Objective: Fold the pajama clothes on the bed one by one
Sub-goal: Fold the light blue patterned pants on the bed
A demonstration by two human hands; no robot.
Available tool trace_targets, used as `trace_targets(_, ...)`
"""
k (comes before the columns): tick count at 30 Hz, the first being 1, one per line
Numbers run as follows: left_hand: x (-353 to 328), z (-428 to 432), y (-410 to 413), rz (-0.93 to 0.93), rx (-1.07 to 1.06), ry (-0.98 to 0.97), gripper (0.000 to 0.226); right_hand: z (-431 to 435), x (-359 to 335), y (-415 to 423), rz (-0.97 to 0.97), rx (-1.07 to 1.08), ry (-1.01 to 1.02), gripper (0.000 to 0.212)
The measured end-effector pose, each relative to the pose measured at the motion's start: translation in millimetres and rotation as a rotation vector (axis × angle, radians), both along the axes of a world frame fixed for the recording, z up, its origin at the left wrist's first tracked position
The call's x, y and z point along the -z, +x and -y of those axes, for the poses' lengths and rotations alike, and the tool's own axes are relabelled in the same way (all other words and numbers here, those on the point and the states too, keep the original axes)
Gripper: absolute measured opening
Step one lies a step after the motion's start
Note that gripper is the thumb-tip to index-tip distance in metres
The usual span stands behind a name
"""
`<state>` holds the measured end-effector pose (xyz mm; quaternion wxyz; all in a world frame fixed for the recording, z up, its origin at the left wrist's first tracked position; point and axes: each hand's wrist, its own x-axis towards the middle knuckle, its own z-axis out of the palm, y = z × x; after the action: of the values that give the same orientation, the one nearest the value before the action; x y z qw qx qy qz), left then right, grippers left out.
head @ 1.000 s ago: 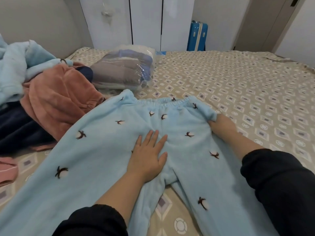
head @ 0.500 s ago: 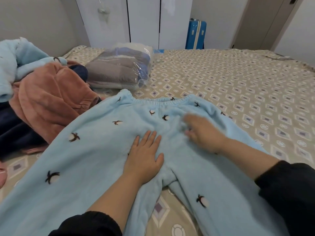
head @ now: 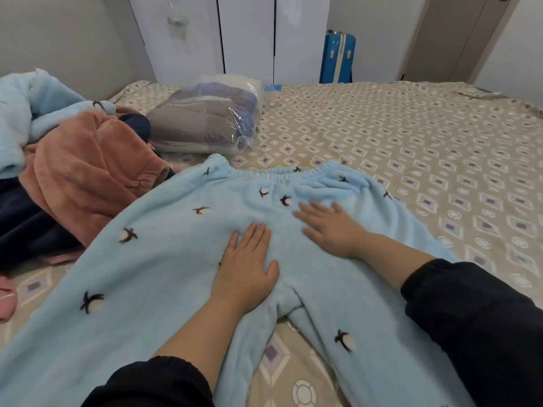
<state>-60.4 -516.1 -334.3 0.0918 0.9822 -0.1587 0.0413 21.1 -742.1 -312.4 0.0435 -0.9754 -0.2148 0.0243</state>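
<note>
Light blue fleece pajama pants (head: pixel 164 259) with small dark embroidered motifs lie spread flat on the bed, waistband away from me and both legs running toward me. My left hand (head: pixel 246 265) lies flat, fingers straight, on the pants just above the crotch. My right hand (head: pixel 329 227) presses flat on the seat area a little farther up and to the right, fingers spread. At the left lies a heap of other pajama clothes: a pink fleece piece (head: pixel 85 174), a light blue fleece top (head: pixel 32 113) and a dark navy piece (head: pixel 23 230).
The bed (head: pixel 411 148) has a beige sheet with a diamond pattern, bare to the right. A clear plastic bag of folded fabric (head: pixel 205 118) sits beyond the waistband. White wardrobe doors (head: pixel 246 36) and a blue suitcase (head: pixel 338 57) stand past the bed.
My right hand left the pants' right waist edge and slid leftward onto the middle of the seat, now flat near my left hand. The left hand stayed in place.
</note>
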Motion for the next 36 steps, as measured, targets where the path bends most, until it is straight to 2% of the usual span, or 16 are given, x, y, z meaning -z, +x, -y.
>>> trace_targets(1,0,0,0,-0.004,-0.005,-0.005,0.094,13,4,10,0.012,0.109,-0.008,0.053)
trace_targets(4,1,1,0,-0.003,-0.015,-0.013,0.093,43,4,46,0.063,0.625,-0.015,0.057)
trace_targets(5,1,1,1,-0.002,-0.014,-0.019,0.093,40,2,53,0.087,0.701,-0.042,0.059)
trace_targets(7,1,0,1,-0.001,-0.018,-0.023,0.093,15,-2,55,0.176,0.609,-0.008,0.06)
trace_targets(10,1,1,2,0.008,-0.022,-0.037,0.093,-14,5,41,0.18,0.09,-0.016,0.054)
trace_targets(11,1,1,2,0.01,-0.023,-0.041,0.093,-14,7,42,0.139,0.02,-0.044,0.053)
trace_targets(12,2,1,2,0.008,-0.024,-0.037,0.093,-9,7,48,0.098,0.051,-0.049,0.052)
trace_targets(14,2,1,2,0.004,-0.024,-0.03,0.093,1,5,63,0.016,0.267,-0.022,0.054)
trace_targets(16,2,1,2,0.004,-0.027,-0.035,0.093,1,1,72,-0.034,0.395,-0.021,0.057)
trace_targets(22,0,1,1,-0.005,-0.018,-0.016,0.092,-27,8,8,0.025,0.281,0.002,0.065)
trace_targets(30,-3,2,1,-0.021,-0.025,0.05,0.061,-22,7,-60,-0.127,0.318,-0.062,0.06)
trace_targets(33,-5,2,-14,-0.037,-0.045,0.065,0.055,-20,5,-92,-0.141,0.334,-0.039,0.06)
trace_targets(36,-7,-2,-48,-0.13,-0.068,0.042,0.055,-17,4,-138,-0.124,0.338,-0.021,0.057)
